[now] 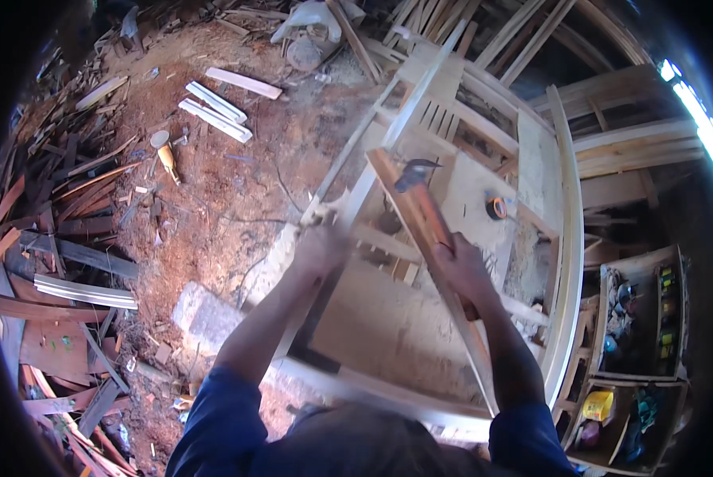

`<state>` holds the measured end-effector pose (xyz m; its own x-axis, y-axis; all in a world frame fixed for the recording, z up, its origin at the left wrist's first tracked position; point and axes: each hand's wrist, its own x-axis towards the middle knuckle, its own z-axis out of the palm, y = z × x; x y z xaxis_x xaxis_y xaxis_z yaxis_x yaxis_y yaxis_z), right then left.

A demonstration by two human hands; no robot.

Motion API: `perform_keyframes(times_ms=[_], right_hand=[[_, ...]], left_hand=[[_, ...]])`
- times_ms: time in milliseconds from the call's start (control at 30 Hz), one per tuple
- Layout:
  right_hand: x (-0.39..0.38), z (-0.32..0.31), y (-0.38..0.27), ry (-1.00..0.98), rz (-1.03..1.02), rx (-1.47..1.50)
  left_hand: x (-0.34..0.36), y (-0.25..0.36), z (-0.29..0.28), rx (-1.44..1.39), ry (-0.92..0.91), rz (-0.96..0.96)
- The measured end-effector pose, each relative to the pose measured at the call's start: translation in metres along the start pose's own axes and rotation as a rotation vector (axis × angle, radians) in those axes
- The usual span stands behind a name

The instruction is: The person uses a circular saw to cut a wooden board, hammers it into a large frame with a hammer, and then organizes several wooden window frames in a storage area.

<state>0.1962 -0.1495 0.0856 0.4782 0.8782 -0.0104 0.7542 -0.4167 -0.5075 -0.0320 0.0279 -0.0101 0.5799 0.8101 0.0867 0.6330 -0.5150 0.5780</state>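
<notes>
My right hand point(461, 266) is closed around the wooden handle of a claw hammer point(428, 208), whose dark metal head points away from me. Beneath the hammer, a long reddish-brown wooden strip point(408, 208) slants across a wooden frame point(436, 111) with panels and slats. My left hand point(322, 248) is at the left rail of that frame, smeared by motion; whether it grips anything is unclear. A pale, ragged bit of wood point(325, 211) shows just beyond its fingers. An orange and black tape measure point(496, 208) rests on a panel right of the hammer.
On the dirt floor to the left lie white strips point(217, 110), a wooden-handled mallet-like tool point(166, 157) and heaps of scrap wood point(62, 230). A thick log point(205, 314) sits beside the frame. At right stands a compartmented wooden box point(639, 378) holding bottles and small items.
</notes>
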Motion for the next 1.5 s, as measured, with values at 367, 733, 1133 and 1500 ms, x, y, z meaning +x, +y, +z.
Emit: perform_keyframes(times_ms=[367,733,1133,1500], right_hand=[[-0.290,-0.083,0.075,0.279,0.684,0.234],[-0.257,-0.054,0.223,0.169,0.439,-0.268],[-0.302,-0.040,0.315,0.086,0.232,0.012],[-0.419,-0.045,0.244,0.092,0.389,-0.263]], left_hand=[[-0.194,0.010,-0.005,0.142,-0.750,0.299],[-0.213,0.075,0.146,0.082,-0.586,0.897],[-0.305,0.191,0.106,0.055,-0.401,0.507],[-0.340,0.173,0.092,0.110,-0.075,0.430]])
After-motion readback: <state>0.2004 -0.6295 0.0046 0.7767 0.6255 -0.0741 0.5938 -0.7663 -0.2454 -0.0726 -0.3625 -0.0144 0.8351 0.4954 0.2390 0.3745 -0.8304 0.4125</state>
